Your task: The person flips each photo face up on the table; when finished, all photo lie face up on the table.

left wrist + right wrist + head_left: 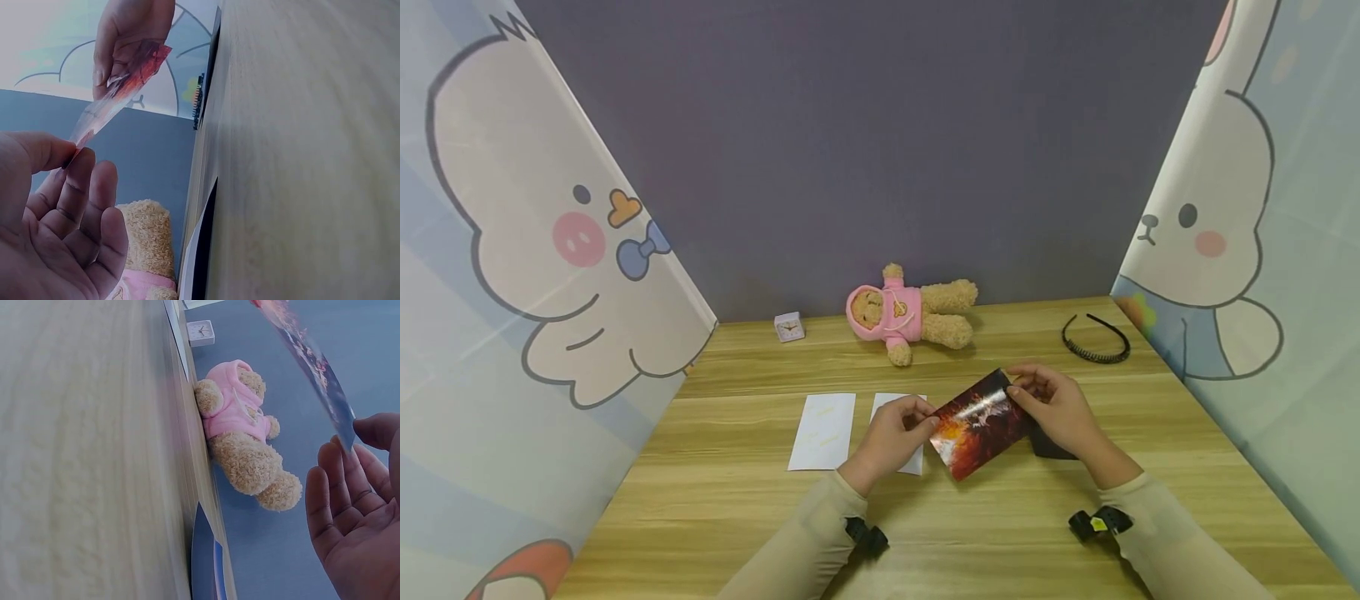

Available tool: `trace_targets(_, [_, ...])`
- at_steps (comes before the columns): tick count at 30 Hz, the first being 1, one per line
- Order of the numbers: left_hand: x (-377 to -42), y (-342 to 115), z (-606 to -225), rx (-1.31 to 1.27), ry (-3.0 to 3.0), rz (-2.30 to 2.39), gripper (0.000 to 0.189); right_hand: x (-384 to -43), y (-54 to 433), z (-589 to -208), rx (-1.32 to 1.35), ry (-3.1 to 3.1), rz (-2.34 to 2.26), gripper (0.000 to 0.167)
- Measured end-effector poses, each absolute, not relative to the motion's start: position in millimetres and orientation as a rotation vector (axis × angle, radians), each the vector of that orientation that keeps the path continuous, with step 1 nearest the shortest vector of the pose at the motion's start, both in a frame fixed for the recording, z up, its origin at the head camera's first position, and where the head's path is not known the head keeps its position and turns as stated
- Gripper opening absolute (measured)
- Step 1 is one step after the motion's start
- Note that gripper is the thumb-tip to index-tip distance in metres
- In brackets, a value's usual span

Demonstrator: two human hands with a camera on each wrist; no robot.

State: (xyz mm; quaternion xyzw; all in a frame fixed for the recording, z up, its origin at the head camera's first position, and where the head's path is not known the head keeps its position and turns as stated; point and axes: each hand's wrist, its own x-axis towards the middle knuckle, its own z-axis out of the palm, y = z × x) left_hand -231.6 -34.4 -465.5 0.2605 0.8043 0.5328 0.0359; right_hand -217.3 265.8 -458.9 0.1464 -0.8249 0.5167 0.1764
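Note:
A glossy picture card (981,423) with a dark red and orange fiery print is held above the table, tilted. My left hand (895,437) pinches its left end between thumb and index finger. At its upper right end, my right hand (1063,417) pinches it between thumb and fingers. The left wrist view shows the card (119,94) nearly edge-on, stretching between both hands. Below the right hand lies a dark flat sheet (1049,447), partly hidden by hand and card. A white sheet (914,463) lies partly behind my left hand.
Another white sheet (822,432) with faint yellow marks lies left. At the back lie a teddy bear (906,314) in a pink hoodie and a small white clock (789,327). A black headband (1097,354) rests at the right, near the printed side wall (1210,250).

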Motion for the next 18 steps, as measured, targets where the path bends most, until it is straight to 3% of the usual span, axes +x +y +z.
trace_targets(9, [-231.8, -35.2, -466.0, 0.812, 2.492, 1.599, 0.007, -215.0, 269.6, -461.4, 0.479, -2.425, 1.415, 0.028])
trace_targets(18, [-231.7, -36.0, -465.7, 0.847, 2.558, 1.513, 0.008, -214.7, 273.0, -465.6, 0.589, -2.529, 1.407, 0.012])
